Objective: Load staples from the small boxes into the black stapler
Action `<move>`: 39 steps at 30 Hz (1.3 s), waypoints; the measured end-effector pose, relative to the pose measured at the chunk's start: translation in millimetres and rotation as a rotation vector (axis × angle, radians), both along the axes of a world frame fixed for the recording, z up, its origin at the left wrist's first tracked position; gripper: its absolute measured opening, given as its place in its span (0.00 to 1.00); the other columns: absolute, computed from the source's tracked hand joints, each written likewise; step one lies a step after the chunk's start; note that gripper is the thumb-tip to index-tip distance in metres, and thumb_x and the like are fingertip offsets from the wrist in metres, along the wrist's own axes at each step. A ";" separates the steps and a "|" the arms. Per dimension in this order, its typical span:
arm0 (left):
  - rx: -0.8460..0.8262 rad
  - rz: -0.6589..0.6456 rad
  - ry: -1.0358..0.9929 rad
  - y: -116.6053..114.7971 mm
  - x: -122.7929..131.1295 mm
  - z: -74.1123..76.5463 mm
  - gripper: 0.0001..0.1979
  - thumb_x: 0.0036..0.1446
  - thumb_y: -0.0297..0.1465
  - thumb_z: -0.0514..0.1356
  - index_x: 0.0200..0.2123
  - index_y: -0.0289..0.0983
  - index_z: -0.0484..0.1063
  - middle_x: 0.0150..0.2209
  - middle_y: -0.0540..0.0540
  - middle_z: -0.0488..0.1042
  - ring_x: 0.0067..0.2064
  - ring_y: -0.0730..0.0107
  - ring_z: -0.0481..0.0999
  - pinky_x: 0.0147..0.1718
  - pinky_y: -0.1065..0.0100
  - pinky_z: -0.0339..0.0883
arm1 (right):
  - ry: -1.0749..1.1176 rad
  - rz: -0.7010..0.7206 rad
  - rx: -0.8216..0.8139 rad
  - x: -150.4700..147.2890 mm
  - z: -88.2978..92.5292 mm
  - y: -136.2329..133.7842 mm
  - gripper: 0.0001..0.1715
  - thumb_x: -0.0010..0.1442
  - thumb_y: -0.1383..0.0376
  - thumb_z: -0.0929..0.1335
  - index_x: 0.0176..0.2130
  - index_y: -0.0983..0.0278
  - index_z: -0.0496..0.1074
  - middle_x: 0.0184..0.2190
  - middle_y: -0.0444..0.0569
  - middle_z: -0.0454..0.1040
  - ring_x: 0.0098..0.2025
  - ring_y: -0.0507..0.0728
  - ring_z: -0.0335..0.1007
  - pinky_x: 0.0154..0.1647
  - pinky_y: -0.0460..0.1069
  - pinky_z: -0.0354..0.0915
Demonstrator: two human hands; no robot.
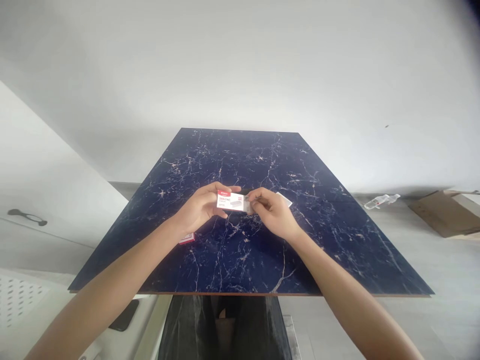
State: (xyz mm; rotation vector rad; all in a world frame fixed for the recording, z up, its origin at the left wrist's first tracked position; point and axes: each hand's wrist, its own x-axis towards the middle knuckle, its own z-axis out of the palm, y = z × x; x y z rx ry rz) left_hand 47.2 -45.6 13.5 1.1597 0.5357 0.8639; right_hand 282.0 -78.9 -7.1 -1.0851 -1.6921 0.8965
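My left hand (pixel 200 204) grips a small white and red staple box (pixel 229 202) by its left end, thumb below and fingers above. Printed on its face are a staple strip picture and red lettering. At the box's right end, which looks greyish, the fingers of my right hand (pixel 270 210) are pinched together. What lies between those fingertips is too small to make out clearly. Under my left wrist a red and white packet (pixel 187 239) rests on the table, partly covered. Behind my right hand a white flat piece (pixel 284 199) pokes out. Something dark lies behind the box, mostly hidden.
The dark blue marble-patterned table (pixel 240 160) reaches toward a pale wall. On the floor to the right are a clear plastic bottle (pixel 381 201) and a cardboard box (pixel 446 212). A dark phone-like slab (pixel 125 316) lies at lower left, below a cabinet handle (pixel 27 217).
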 end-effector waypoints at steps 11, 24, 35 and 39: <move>-0.205 -0.044 0.004 9.6 -11.3 4.4 0.08 0.57 0.33 0.61 0.36 0.34 0.76 0.43 0.40 0.79 0.26 0.75 0.72 0.15 0.79 0.57 | 0.214 0.173 -0.282 -21.5 -20.3 0.0 0.07 0.60 0.63 0.70 0.39 0.61 0.70 0.37 0.47 0.79 0.35 0.56 0.79 0.39 0.53 0.75; -0.134 0.109 0.049 10.2 -11.1 -1.4 0.10 0.62 0.30 0.61 0.44 0.34 0.79 0.50 0.38 0.79 0.44 0.64 0.81 0.31 0.74 0.79 | 0.006 0.035 -0.251 3.3 9.6 -3.2 0.17 0.58 0.55 0.74 0.44 0.59 0.75 0.33 0.48 0.81 0.34 0.59 0.77 0.35 0.53 0.73; -0.328 0.137 -0.088 5.9 -4.9 -1.6 0.15 0.61 0.27 0.58 0.47 0.29 0.80 0.50 0.33 0.79 0.48 0.56 0.81 0.38 0.69 0.81 | 0.152 -0.191 -0.122 6.8 9.6 0.8 0.19 0.58 0.53 0.74 0.46 0.59 0.72 0.49 0.53 0.78 0.42 0.60 0.79 0.42 0.55 0.75; -0.224 0.106 -0.009 1.8 -0.7 -3.4 0.14 0.61 0.30 0.61 0.46 0.30 0.80 0.52 0.33 0.77 0.52 0.52 0.79 0.42 0.64 0.81 | 0.113 -0.226 -0.095 5.3 11.9 -0.9 0.19 0.57 0.55 0.74 0.45 0.59 0.72 0.49 0.52 0.78 0.40 0.59 0.79 0.40 0.53 0.74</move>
